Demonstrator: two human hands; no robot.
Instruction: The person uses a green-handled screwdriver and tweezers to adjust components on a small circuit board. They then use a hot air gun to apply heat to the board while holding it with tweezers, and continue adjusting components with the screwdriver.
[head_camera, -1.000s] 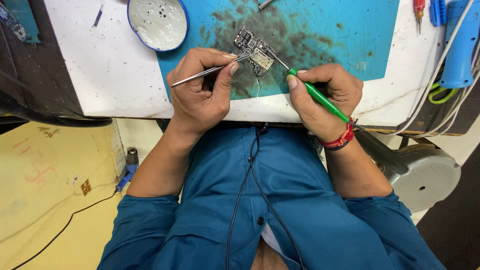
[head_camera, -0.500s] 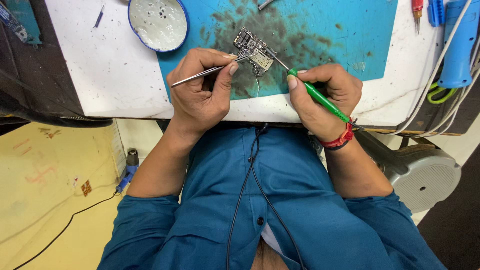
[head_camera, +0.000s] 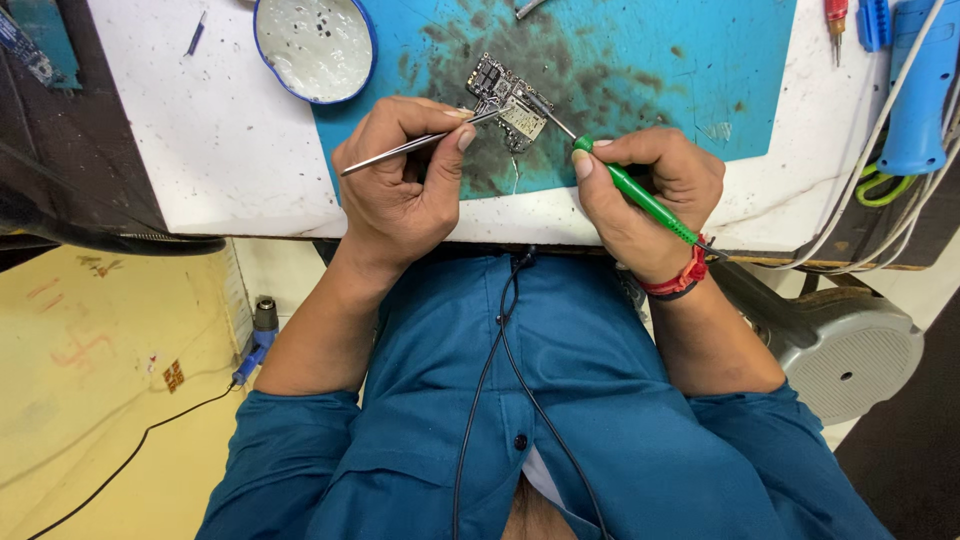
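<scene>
1. Teal rubber work mat (head_camera: 700, 70), smudged black at its centre, covers the white bench top (head_camera: 180, 130); it is the landmark for these notes.
2. Small dark printed circuit board (head_camera: 508, 95) lies flat on the dark smudge of the mat, just beyond both hands.
3. Left hand (head_camera: 405, 185) has thumb and forefinger pressed together on thin silver metal tweezers (head_camera: 415, 145). The tweezer tips touch the board's near edge; the handle end points off the mat's left border, over bare bench.
4. Right hand (head_camera: 645, 195) pinches a green-handled pen-shaped tool (head_camera: 640, 195) between thumb and fingers. Its dark metal tip rests on the board's right side.
5. Red thread band (head_camera: 680, 280) sits on the right wrist, below the mat's near edge.
6. Change over the last second: none seen. Both hands, both tools and the board sit as they did in the earlier pictures. Judged: steady fine work on one spot of the board, the tweezers bracing it while the tip works; nothing lifted or released.
7. Round white bowl with blue rim (head_camera: 315, 45) stands at the mat's left edge, half on the bench.
8. Blue handled tool (head_camera: 920, 90) with pale cables lies right of the mat; whether it is powered cannot be told.
</scene>
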